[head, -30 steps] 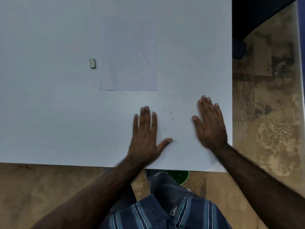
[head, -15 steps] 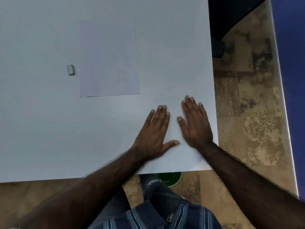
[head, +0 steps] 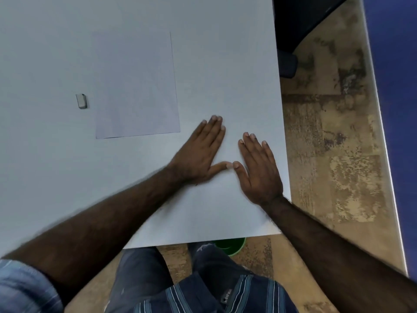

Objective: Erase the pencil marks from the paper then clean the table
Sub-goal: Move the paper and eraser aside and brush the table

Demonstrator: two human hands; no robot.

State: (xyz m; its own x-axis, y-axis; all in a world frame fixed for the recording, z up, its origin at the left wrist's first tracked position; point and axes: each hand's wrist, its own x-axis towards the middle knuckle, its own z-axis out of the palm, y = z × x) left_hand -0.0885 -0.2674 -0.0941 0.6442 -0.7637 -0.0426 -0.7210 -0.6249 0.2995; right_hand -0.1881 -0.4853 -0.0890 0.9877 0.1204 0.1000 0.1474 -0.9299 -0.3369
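Left hand (head: 198, 154) and right hand (head: 259, 168) lie flat, fingers straight, grasping nothing, thumbs touching on the counter (head: 225, 64). The paper (head: 135, 86), probably light and slippery, wants pinning flat; the eraser (head: 81, 101), small and stiff, suits a side pinch.

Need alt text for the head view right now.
Both hands, left and right, lie flat on the white table near its right edge, thumb tips almost meeting. Farther away lies the paper, with an eraser to its left.
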